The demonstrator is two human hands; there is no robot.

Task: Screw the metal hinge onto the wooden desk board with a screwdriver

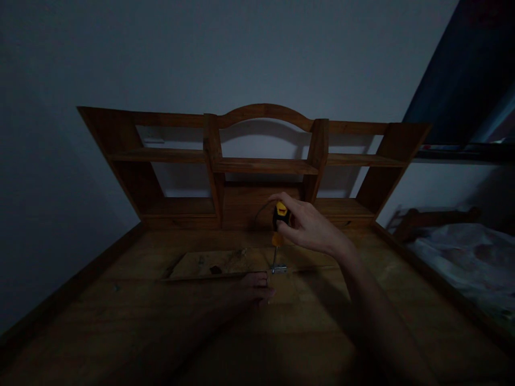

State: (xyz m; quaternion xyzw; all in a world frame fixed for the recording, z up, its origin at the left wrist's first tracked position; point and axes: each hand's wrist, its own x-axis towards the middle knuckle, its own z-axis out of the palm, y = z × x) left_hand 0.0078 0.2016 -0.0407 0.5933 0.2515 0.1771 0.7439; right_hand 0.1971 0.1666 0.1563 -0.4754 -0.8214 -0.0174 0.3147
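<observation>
One head camera looks forward and down, from near, over the worktop (281,343) towards the wooden desk hutch (265,166) at twelve o'clock.

Pretty standard screwdriver (277,239), chunky yellow-and-black handle, skinny metal shaft, standing nearly upright with the tip down at the left end of a small shiny metal fitting (279,269). That little bit sits by the near edge of a wooden board (231,262), which is lying down, dark knots and all.
</observation>
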